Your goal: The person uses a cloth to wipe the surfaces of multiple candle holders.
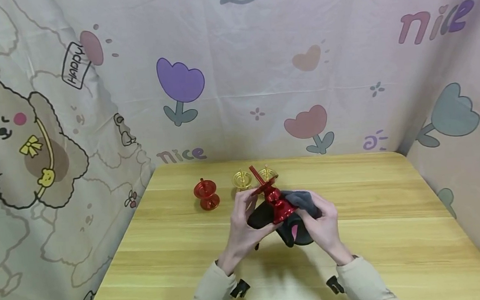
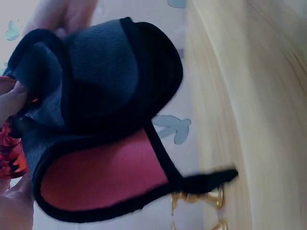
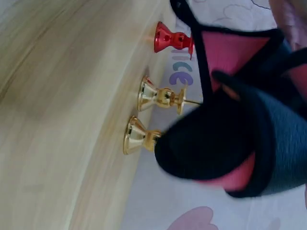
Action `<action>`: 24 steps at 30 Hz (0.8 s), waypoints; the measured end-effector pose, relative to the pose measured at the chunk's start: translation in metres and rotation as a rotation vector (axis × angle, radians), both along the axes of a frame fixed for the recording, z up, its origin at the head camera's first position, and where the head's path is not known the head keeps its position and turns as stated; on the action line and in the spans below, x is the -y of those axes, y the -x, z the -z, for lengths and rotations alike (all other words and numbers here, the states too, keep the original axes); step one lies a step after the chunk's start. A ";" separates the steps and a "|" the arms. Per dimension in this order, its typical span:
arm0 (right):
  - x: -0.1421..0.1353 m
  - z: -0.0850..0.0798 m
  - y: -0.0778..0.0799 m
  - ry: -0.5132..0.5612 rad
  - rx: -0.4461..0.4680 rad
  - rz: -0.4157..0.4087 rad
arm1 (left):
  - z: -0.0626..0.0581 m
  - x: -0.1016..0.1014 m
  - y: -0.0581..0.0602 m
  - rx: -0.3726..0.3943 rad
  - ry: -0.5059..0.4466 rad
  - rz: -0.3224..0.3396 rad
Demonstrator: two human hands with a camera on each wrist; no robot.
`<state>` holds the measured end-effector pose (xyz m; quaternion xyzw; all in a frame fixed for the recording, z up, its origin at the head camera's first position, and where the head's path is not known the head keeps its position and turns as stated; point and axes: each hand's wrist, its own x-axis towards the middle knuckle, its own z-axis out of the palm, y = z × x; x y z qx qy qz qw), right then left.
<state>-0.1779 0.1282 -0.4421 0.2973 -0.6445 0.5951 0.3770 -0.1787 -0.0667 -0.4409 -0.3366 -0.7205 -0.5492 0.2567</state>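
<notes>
Above the table's middle my left hand [image 1: 244, 226] grips a shiny red candle holder [image 1: 278, 208], tilted, its spike pointing up and left. Fingers of my right hand [image 1: 325, 221] pinch a dark grey cloth [image 1: 302, 201] against the holder's base. Black edging and a pink underside show on the cloth [image 2: 103, 76] in the left wrist view, where only part of the red holder [image 2: 10, 155] appears beside it. Folds of the cloth [image 3: 278, 139] fill much of the right wrist view. The cloth also hangs below the holder and behind my left thumb.
A second red candle holder [image 1: 207, 195] stands upright at the table's back left. Two gold candle holders [image 1: 241, 180] stand to its right, one partly hidden behind the held one. The wooden table [image 1: 381, 242] meets a printed curtain [image 1: 237, 74] behind.
</notes>
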 end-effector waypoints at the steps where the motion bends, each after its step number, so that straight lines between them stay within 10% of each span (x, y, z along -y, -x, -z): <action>1: 0.001 0.000 0.001 0.002 -0.013 0.014 | 0.000 -0.001 -0.001 0.001 0.034 -0.028; 6: 0.003 0.002 0.005 -0.076 -0.218 0.202 | -0.006 -0.002 -0.010 -0.022 0.238 -0.211; 15: -0.002 -0.005 0.008 -0.297 -0.494 0.230 | -0.017 0.004 -0.019 -0.014 0.294 -0.210; 19: -0.006 -0.003 0.006 -0.278 -0.416 0.166 | -0.017 0.007 -0.016 -0.091 0.290 -0.182; 24: -0.006 -0.002 0.000 -0.082 -0.101 -0.049 | -0.011 0.007 -0.008 -0.195 0.213 -0.113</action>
